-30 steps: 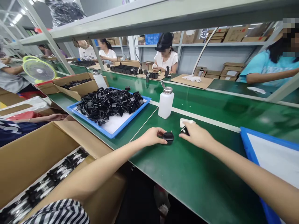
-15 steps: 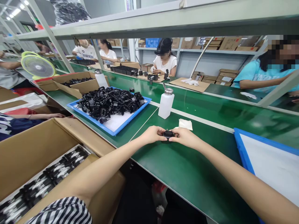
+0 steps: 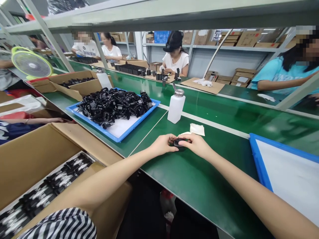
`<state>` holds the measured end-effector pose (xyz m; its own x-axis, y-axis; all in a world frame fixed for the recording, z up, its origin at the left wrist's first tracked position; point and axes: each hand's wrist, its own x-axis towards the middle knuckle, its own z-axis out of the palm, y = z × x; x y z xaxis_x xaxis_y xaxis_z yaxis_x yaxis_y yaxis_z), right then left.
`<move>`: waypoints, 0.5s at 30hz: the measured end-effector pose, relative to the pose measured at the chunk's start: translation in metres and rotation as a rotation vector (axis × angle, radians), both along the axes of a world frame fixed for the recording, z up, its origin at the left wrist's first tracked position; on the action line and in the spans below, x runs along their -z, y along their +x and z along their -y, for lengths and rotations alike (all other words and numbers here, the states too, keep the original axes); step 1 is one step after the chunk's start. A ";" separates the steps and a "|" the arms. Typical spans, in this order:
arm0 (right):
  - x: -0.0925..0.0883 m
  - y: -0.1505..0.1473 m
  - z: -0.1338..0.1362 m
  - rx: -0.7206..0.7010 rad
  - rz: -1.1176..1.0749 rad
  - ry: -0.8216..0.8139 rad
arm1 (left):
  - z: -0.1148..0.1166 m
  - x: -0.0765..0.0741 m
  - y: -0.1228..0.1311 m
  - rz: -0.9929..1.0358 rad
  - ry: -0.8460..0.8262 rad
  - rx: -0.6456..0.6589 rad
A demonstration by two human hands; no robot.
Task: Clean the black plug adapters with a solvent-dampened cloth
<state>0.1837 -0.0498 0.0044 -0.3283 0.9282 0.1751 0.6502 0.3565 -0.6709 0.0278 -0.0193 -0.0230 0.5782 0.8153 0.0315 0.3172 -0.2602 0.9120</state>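
Between my two hands, above the green work surface, is a small black plastic part point(image 3: 177, 142). My left hand point(image 3: 164, 144) grips its left side with bent fingers. From the right, my right hand point(image 3: 195, 144) closes on the same part, its thumb lying across the near face. The fingers hide much of the part, so its exact kind cannot be made out. Just behind my right hand lies a folded white cloth point(image 3: 197, 129). A white pump bottle point(image 3: 176, 107) with a metal top stands upright beyond my hands.
A blue-rimmed tray point(image 3: 119, 138) heaped with black parts sits to the left. Another blue-rimmed tray point(image 3: 286, 166) with a white liner is on the right. An open cardboard box point(image 3: 27, 156) of packed parts stands at lower left. Co-workers sit across the green bench point(image 3: 199, 199).
My right thumb has moved from the part's near edge onto its face, and the part looks tilted differently. Both hands stay in about the same place, and the view has shifted slightly.
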 end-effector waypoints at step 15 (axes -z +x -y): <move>0.003 -0.013 0.017 0.230 -0.210 0.261 | 0.007 0.009 0.009 -0.029 0.090 -0.062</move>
